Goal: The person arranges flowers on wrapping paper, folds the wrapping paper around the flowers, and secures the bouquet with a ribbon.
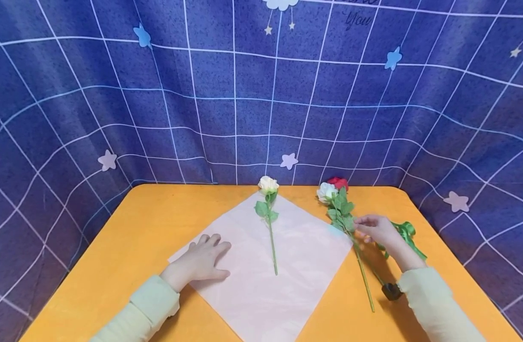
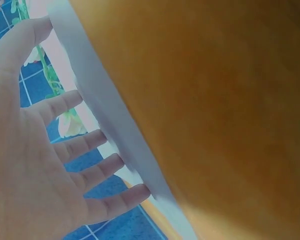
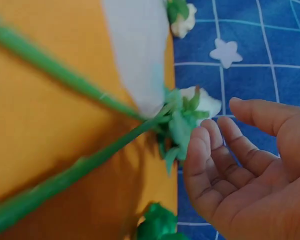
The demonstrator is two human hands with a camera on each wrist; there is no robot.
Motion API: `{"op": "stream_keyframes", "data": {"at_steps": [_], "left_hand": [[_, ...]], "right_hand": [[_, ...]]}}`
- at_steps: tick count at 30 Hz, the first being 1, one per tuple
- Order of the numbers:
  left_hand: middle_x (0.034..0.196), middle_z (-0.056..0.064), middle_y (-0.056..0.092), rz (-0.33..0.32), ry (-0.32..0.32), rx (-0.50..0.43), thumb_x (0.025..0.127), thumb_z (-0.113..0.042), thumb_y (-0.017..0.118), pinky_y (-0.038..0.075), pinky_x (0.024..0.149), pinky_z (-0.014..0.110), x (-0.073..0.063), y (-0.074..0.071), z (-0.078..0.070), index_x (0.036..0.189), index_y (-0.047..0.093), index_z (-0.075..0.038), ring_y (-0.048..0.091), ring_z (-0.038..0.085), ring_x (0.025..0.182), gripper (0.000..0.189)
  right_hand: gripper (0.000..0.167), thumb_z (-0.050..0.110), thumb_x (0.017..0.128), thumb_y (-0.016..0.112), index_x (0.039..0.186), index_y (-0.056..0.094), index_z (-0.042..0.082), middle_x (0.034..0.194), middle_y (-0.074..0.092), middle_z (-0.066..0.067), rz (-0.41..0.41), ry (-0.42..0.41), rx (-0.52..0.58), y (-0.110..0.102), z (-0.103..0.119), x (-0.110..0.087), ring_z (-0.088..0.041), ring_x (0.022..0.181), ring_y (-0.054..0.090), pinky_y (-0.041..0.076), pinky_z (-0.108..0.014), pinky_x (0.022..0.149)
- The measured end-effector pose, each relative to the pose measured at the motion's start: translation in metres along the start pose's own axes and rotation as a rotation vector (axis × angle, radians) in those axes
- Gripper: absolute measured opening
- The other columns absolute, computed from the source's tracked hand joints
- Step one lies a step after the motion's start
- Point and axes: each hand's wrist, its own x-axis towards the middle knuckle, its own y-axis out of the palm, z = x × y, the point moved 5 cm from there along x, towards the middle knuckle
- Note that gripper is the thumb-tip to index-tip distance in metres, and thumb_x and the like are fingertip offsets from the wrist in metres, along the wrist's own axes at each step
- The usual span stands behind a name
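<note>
The white rose (image 1: 327,193) and red rose (image 1: 339,182) lie by the right corner of the paper (image 1: 244,270), blooms toward the table (image 1: 137,223)'s far edge, the right hand (image 1: 377,230) beside them parted and empty, the left hand (image 1: 200,262) spread at the left corner; stem pickup appears in hand, next calling for a pinch.

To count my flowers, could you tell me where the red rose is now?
In the head view, the red rose lies right of centre, at the far edge of the table, beside a white rose.
</note>
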Motion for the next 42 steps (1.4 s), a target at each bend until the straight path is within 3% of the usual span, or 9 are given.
{"op": "stream_keyframes", "data": {"at_steps": [9,21,33,42], "left_hand": [[0.133,0.015,0.045,-0.009,0.002,0.009,0.074,-0.056,0.067,0.039,0.085,0.061,-0.001,-0.002,0.000,0.132,0.051,-0.020,0.041,0.038,0.118,0.071],[0.136,0.016,0.044,0.005,0.002,0.004,0.075,-0.057,0.067,0.037,0.087,0.063,0.000,-0.001,0.000,0.134,0.050,-0.019,0.039,0.040,0.121,0.072],[0.136,0.017,0.044,0.005,-0.001,0.009,0.075,-0.056,0.067,0.037,0.088,0.063,0.000,-0.001,0.001,0.134,0.051,-0.018,0.039,0.039,0.120,0.072],[0.134,0.016,0.045,0.000,0.006,0.023,0.075,-0.057,0.067,0.039,0.085,0.061,0.000,-0.001,0.000,0.133,0.051,-0.018,0.040,0.039,0.118,0.072]], "right_hand": [[0.042,0.014,0.091,0.062,0.120,0.051,-0.015,0.094,0.067,-0.011,0.102,0.085,0.005,0.011,-0.027,-0.005,-0.017,0.071,0.062,0.055,-0.033,0.065],[0.034,0.008,0.085,0.066,0.110,0.056,-0.013,0.084,0.068,-0.008,0.110,0.103,0.010,0.015,-0.037,-0.005,-0.017,0.072,0.063,0.054,-0.033,0.065],[0.032,0.008,0.088,0.065,0.110,0.059,-0.014,0.086,0.069,-0.008,0.160,0.095,-0.022,0.011,-0.031,-0.008,-0.018,0.072,0.065,0.055,-0.034,0.066],[0.033,0.010,0.087,0.065,0.112,0.060,-0.012,0.087,0.068,-0.009,0.147,0.094,-0.062,0.005,-0.021,-0.011,-0.019,0.073,0.066,0.055,-0.033,0.066]]}}
